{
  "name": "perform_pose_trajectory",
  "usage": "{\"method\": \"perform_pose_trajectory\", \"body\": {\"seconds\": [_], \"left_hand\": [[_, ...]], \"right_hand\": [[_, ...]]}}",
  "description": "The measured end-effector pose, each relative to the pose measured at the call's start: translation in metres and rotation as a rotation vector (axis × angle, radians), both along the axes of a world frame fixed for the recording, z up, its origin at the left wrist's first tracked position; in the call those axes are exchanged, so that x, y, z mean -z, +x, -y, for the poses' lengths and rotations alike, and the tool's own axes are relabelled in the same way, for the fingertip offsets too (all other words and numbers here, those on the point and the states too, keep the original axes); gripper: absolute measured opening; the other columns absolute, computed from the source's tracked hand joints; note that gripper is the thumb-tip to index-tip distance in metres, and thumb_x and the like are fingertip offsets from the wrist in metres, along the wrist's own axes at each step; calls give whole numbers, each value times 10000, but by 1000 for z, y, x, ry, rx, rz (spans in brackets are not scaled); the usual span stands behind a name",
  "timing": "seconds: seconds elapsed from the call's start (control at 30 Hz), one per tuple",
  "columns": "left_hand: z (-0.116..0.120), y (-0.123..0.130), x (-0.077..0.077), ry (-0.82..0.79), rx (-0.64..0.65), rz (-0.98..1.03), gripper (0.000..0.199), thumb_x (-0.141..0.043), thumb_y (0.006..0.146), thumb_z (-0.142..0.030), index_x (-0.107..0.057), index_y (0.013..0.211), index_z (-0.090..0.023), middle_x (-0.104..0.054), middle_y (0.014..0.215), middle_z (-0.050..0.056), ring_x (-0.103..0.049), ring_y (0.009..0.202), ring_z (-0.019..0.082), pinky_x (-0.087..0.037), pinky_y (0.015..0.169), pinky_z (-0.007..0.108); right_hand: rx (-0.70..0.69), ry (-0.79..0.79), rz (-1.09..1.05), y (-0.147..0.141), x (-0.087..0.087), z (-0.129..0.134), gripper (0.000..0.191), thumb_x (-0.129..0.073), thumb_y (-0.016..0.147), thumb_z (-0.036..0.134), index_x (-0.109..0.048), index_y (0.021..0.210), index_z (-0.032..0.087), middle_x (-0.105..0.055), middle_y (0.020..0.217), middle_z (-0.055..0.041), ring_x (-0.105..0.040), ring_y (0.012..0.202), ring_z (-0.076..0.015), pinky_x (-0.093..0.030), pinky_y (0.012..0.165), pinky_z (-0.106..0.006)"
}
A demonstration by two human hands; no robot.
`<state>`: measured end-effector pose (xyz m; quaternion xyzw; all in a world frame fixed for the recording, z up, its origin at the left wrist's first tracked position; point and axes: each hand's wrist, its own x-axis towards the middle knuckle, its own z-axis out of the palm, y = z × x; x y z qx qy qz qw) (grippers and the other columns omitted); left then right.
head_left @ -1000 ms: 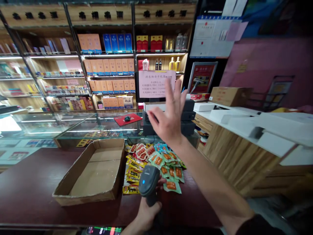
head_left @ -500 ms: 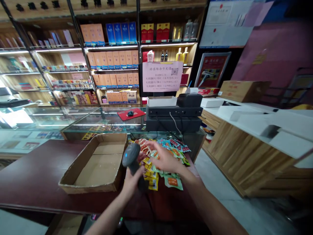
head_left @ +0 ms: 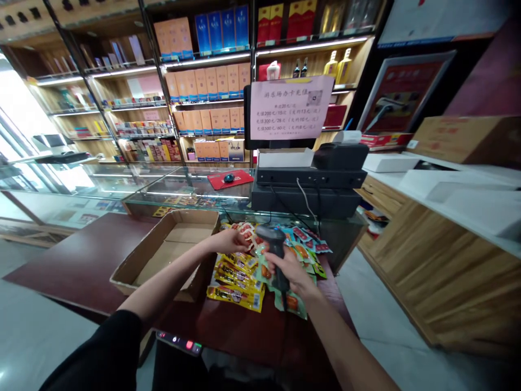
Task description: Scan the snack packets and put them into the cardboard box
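A dark barcode scanner [head_left: 277, 247] with a cable is upright in my right hand [head_left: 295, 271], fingers wrapped round its handle. It is over the middle of the spread of snack packets. My left hand [head_left: 228, 240] is at the back of the spread, its fingers closed at the edge of a red-and-white snack packet [head_left: 246, 230]; the fingertips are partly hidden. Yellow stick packets [head_left: 235, 296] lie in a row nearer me. Pale green packets [head_left: 299, 306] with orange contents lie under and right of the scanner, with blue packets [head_left: 303, 234] behind them.
An open shallow cardboard box [head_left: 163, 255] stands left of the packets, under my left forearm. Behind are a glass display counter [head_left: 195, 187], a black cash drawer [head_left: 305, 198] and a screen bearing a pink sign [head_left: 288, 108]. A phone [head_left: 179, 343] lies below the table's front edge.
The barcode scanner has passed from my left hand to my right. My left hand now reaches across to the red-and-white packets, and my right hand, open before, grips the handle. The view has shifted.
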<state>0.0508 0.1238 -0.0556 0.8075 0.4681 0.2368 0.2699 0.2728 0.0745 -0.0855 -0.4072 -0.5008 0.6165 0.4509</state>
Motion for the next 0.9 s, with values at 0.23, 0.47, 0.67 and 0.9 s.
{"method": "perform_pose_trajectory", "body": {"seconds": [0.23, 0.47, 0.67, 0.9], "left_hand": [[-51, 48, 42, 482, 318, -600, 669, -630, 709, -179, -480, 1361, -192, -423, 1439, 160, -368, 1310, 315, -273, 1055, 445], [-50, 35, 33, 385, 241, -525, 446, -568, 755, -180, -611, 1197, -138, -647, 1115, 155, -572, 1051, 275, -378, 965, 390], [-40, -36, 23, -148, -371, 293, 354, -585, 811, -414, -709, 917, -99, -717, 847, 94, -649, 789, 206, -504, 744, 311], [-35, -78, 35, -379, -533, 867, 512, -872, 485, -400, -698, 866, -106, -716, 869, 80, -656, 750, 169, -545, 682, 290]], "right_hand": [[135, -82, 9, 52, -16, -12, 390, -716, 704, 432, -610, 987, 185, -641, 617, -2, -593, 463, -155, -451, 432, -263], [250, 237, 358, 23, -21, -49, 142, -659, 718, 305, -607, 766, 181, -667, 604, -45, -615, 504, -183, -478, 501, -293], [118, 351, 442, -4, -37, -57, 240, -614, 762, 347, -683, 885, 152, -597, 522, 1, -513, 441, -142, -413, 458, -263], [-89, 373, 494, -40, -17, -59, 253, -650, 757, 371, -712, 884, 161, -664, 596, -25, -603, 535, -187, -500, 555, -311]]}}
